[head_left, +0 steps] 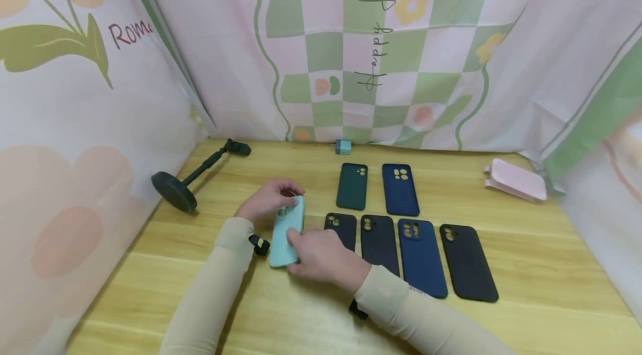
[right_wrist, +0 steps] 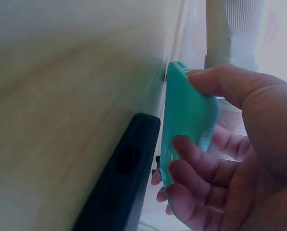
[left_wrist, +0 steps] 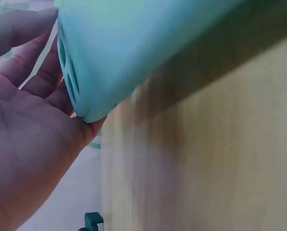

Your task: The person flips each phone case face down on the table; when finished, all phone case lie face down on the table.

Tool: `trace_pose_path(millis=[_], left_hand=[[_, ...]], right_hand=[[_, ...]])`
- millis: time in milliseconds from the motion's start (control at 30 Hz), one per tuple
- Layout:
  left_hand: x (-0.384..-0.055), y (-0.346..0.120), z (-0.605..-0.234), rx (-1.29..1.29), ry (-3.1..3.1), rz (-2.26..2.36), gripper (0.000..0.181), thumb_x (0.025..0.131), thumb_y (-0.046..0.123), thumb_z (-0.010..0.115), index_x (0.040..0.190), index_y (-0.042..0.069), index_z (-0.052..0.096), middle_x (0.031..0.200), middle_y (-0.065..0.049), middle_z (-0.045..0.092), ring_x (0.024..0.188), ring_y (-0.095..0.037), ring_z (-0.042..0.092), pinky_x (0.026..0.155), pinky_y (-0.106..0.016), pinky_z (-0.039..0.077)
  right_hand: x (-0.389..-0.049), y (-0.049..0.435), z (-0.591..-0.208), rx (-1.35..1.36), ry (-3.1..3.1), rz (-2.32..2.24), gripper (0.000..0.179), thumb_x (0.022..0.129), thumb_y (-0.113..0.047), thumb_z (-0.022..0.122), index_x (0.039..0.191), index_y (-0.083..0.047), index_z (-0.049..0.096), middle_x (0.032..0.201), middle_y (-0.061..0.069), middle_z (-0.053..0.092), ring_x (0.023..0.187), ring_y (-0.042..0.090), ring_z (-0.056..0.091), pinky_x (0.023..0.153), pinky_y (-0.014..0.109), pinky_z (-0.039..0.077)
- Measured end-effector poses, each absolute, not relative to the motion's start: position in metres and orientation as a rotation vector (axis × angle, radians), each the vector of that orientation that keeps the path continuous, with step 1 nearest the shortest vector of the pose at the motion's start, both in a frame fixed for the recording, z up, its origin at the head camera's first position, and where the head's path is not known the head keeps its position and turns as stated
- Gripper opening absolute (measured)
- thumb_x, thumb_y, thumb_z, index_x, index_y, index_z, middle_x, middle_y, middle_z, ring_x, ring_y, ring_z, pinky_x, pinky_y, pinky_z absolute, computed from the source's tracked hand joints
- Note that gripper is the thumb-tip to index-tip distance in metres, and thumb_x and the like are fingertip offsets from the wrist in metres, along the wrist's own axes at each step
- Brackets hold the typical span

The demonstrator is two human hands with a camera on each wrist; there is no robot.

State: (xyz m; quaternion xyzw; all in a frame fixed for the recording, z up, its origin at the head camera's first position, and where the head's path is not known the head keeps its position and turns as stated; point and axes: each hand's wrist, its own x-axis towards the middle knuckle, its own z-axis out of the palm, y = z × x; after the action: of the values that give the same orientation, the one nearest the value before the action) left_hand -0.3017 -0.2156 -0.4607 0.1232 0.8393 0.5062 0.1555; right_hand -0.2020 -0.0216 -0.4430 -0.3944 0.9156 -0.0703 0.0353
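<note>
A light turquoise phone case (head_left: pixel 287 241) is held tilted over the left part of the table, its camera cutouts at the far end. My left hand (head_left: pixel 268 199) holds that far end by the edges, thumb on one side and fingers on the other, as the left wrist view shows. The right hand (head_left: pixel 326 257) grips the case's right edge near its close end, thumb on the back. Just right of it lies a dark phone case (head_left: pixel 343 225), partly covered by the right hand; its end (right_wrist: pixel 129 159) shows in the right wrist view.
Right of the hands lie a black case (head_left: pixel 380 241), a blue case (head_left: pixel 425 260) and another black case (head_left: pixel 468 263). Behind are a dark green case (head_left: pixel 352 186) and a navy case (head_left: pixel 400 190). A black stand (head_left: pixel 174 191), small plug (head_left: pixel 343 146) and pink holder (head_left: pixel 516 179) sit farther out.
</note>
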Motion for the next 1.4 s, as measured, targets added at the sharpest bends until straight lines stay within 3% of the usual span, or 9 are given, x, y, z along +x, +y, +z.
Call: trace_pose_path(millis=[533, 800, 1000, 1133, 1400], left_hand=[[-0.305, -0.201, -0.46, 0.375, 2.448, 1.291, 0.024, 0.095, 0.022, 0.065, 0.117, 0.014, 0.067, 0.108, 0.003, 0.065, 0.102, -0.017, 0.058, 0.09, -0.038, 0.046], [-0.306, -0.202, -0.446, 0.429, 2.43, 1.22, 0.029, 0.097, 0.023, 0.063, 0.122, 0.008, 0.064, 0.109, 0.0, 0.065, 0.102, -0.018, 0.059, 0.089, -0.039, 0.048], [-0.315, -0.192, -0.432, 0.526, 2.464, 1.153, 0.033, 0.098, 0.025, 0.061, 0.124, 0.006, 0.064, 0.11, 0.001, 0.065, 0.102, -0.017, 0.06, 0.088, -0.038, 0.049], [-0.329, -0.169, -0.429, 0.584, 2.511, 1.11, 0.031, 0.099, 0.026, 0.059, 0.123, 0.008, 0.065, 0.11, 0.003, 0.066, 0.101, -0.013, 0.061, 0.088, -0.037, 0.049], [-0.364, -0.121, -0.431, 0.685, 2.53, 1.17, 0.029, 0.099, 0.024, 0.059, 0.118, 0.004, 0.067, 0.109, -0.001, 0.066, 0.103, -0.016, 0.06, 0.089, -0.036, 0.048]], right_hand=[[-0.207, -0.01, -0.445, -1.195, 2.648, -0.269, 0.026, 0.089, -0.041, 0.068, 0.102, -0.021, 0.056, 0.07, -0.011, 0.05, 0.062, 0.009, 0.048, 0.05, 0.029, 0.039], [-0.213, 0.01, -0.436, -1.221, 2.603, -0.387, 0.02, 0.093, -0.038, 0.064, 0.104, -0.021, 0.063, 0.076, -0.015, 0.053, 0.064, 0.004, 0.051, 0.053, 0.028, 0.043], [-0.235, 0.032, -0.425, -1.134, 2.626, -0.542, 0.017, 0.096, -0.034, 0.06, 0.104, -0.019, 0.064, 0.071, -0.014, 0.055, 0.061, 0.005, 0.053, 0.057, 0.027, 0.046], [-0.255, 0.048, -0.425, -1.046, 2.67, -0.634, 0.012, 0.096, -0.031, 0.062, 0.099, -0.02, 0.063, 0.073, -0.012, 0.057, 0.061, 0.006, 0.054, 0.06, 0.027, 0.047], [-0.288, 0.072, -0.426, -0.853, 2.772, -0.677, 0.014, 0.094, -0.026, 0.065, 0.104, -0.016, 0.065, 0.082, -0.008, 0.061, 0.067, 0.008, 0.055, 0.065, 0.033, 0.048]])
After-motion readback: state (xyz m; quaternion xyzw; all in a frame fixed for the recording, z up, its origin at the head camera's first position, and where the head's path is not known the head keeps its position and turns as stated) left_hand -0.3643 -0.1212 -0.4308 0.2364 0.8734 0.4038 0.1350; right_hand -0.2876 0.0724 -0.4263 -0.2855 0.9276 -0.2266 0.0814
